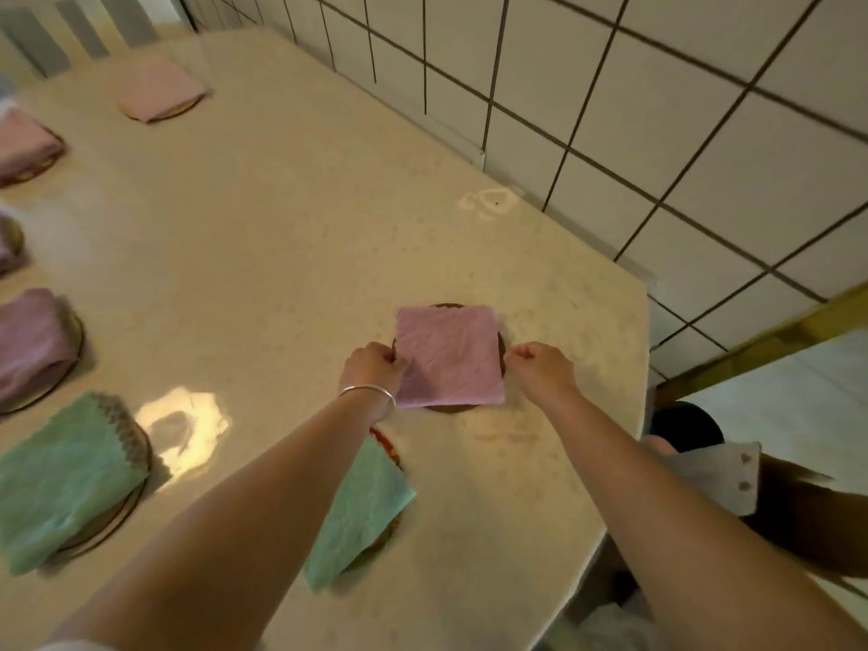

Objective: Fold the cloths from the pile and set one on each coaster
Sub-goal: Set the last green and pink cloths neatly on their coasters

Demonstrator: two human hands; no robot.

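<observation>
- Head view, centre: a folded pink cloth [449, 357] lies square on a dark round coaster [502, 357], whose rim shows at the far, right and near edges. The left hand [373, 368], wearing a bracelet [368, 397], has its grip curled and pinching the cloth's left edge. The right hand [540, 368] is curled just beside the cloth's right edge; whether it touches or pinches the cloth cannot be told.
- Head view, near: two folded green cloths, one at left [63, 481] and one partly under the left forearm [357, 509], each rest on a coaster.
- Head view, left and far: more folded pink cloths [157, 89] sit on coasters along the pale surface [282, 218].
- Progress, as a judgement: every coaster in view carries a cloth and no pile is visible, so the task appears nearly complete; only final squaring of this cloth seems left.
</observation>
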